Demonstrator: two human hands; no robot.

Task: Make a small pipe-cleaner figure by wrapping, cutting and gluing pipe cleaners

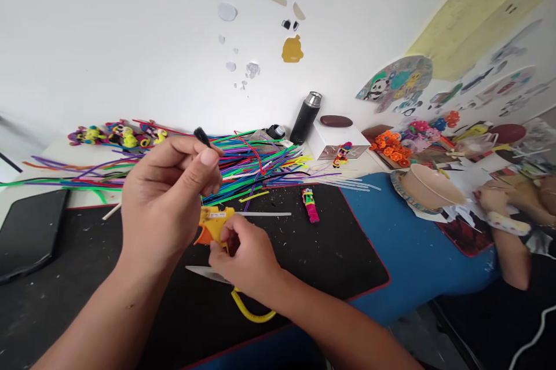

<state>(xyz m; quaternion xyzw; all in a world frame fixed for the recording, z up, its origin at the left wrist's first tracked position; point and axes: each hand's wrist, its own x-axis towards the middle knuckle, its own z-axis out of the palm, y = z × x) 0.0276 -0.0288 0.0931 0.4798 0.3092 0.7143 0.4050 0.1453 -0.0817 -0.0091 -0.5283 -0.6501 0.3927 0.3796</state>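
Observation:
My left hand (pixel 174 190) is raised over the mat with thumb and fingers pinched together. Between them sits a short black fuzzy piece (pixel 202 136), which looks like pipe cleaner; its lower part is hidden. Lower and to the right, my right hand (pixel 247 251) has its fingers curled at the handle of a yellow hot glue gun (pixel 217 215) with an orange trigger. A pale glue stick (pixel 271 214) extends from the gun's back. Scissors (pixel 254 317) with yellow handles lie partly under my right hand. A small magenta and green pipe-cleaner figure (pixel 310 206) rests on the mat.
Many coloured pipe cleaners (pixel 243 167) lie along the back. A phone (pixel 32 231) is at the left. Behind the mat (pixel 339 260) stand a black flask (pixel 306 118) and a white box (pixel 336 138). At the right, a co-worker's arm (pixel 512 248) is beside a bowl (pixel 430 187).

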